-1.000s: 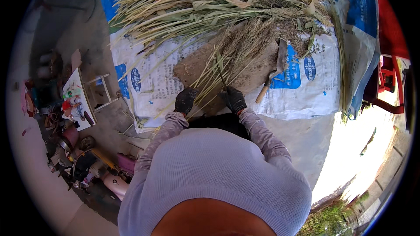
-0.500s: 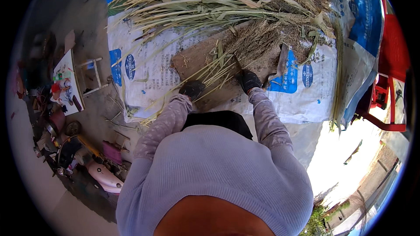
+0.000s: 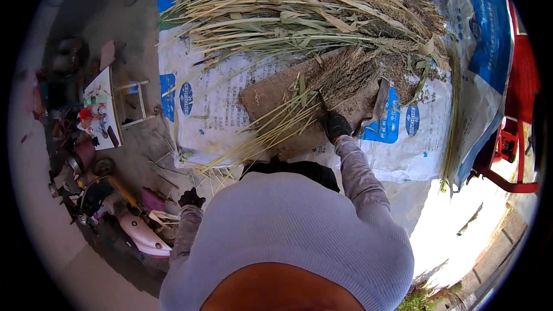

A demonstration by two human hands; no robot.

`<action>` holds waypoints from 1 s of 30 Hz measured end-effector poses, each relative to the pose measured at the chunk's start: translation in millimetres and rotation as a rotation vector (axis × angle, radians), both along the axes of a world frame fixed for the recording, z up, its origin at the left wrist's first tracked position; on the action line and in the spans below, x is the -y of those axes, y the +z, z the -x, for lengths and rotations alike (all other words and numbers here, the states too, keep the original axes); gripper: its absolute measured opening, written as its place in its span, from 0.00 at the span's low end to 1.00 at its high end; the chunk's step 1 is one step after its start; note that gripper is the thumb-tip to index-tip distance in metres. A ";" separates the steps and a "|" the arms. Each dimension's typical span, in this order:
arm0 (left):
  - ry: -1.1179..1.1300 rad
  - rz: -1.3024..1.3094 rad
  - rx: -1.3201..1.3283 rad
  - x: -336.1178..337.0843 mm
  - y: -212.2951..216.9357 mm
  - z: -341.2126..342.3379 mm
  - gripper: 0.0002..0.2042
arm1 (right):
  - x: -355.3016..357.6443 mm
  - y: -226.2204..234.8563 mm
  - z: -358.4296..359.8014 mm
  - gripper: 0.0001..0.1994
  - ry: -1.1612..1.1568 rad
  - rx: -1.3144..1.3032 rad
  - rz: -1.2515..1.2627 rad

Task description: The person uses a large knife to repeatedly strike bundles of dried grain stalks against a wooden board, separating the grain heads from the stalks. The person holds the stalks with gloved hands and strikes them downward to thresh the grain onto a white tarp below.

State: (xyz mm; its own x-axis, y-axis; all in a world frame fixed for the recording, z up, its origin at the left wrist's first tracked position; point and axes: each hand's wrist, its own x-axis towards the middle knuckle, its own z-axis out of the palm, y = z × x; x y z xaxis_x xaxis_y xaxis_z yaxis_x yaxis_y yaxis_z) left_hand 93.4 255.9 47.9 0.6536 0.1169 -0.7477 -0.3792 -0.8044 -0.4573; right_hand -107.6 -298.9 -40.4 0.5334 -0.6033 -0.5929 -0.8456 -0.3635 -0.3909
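stalks (image 3: 288, 116) with seed heads (image 3: 345, 72), lying across a brown board (image 3: 256, 93); the gloved right hand (image 3: 337, 128) grips a dark blade (image 3: 322, 102) at or just beside them (contact cannot be told), while the left hand (image 3: 191, 198), fingers spread and seemingly released, hangs low to the left. good practice would steady the stalks before drawing the blade, fingers clear of its edge. beneath, white sacking (image 3: 397, 161) bears blue panels (image 3: 386, 129), oval emblems (image 3: 412, 121) and rows of print.
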 end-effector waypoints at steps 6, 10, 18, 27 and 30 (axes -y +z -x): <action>-0.413 1.022 0.601 255.6 -27.6 -92.5 0.18 | -1.3 -5.5 -2.7 0.21 -0.017 -0.022 -0.019; -0.615 1.189 0.573 418.2 -25.6 -153.2 0.22 | -6.0 2.3 -5.2 0.18 -0.042 0.011 0.037; -0.678 0.690 0.196 523.7 -52.9 -168.4 0.16 | -6.4 -1.9 -3.6 0.17 -0.071 0.012 0.050; -0.573 1.086 0.160 398.9 -28.0 -80.0 0.16 | -10.4 -7.2 1.0 0.15 -0.109 0.060 0.055; -0.371 1.137 0.071 348.3 -5.2 -34.0 0.14 | -10.8 -8.5 15.8 0.17 -0.138 0.134 0.033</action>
State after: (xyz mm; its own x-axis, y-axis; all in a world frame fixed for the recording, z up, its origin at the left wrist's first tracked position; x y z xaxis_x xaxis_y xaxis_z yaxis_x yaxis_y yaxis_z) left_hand 127.4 -92.4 42.7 0.5515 -0.7920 -0.2618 -0.6761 -0.6083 0.4157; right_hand -123.5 -288.1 -48.9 0.5174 -0.6940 -0.5007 -0.8293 -0.2623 -0.4934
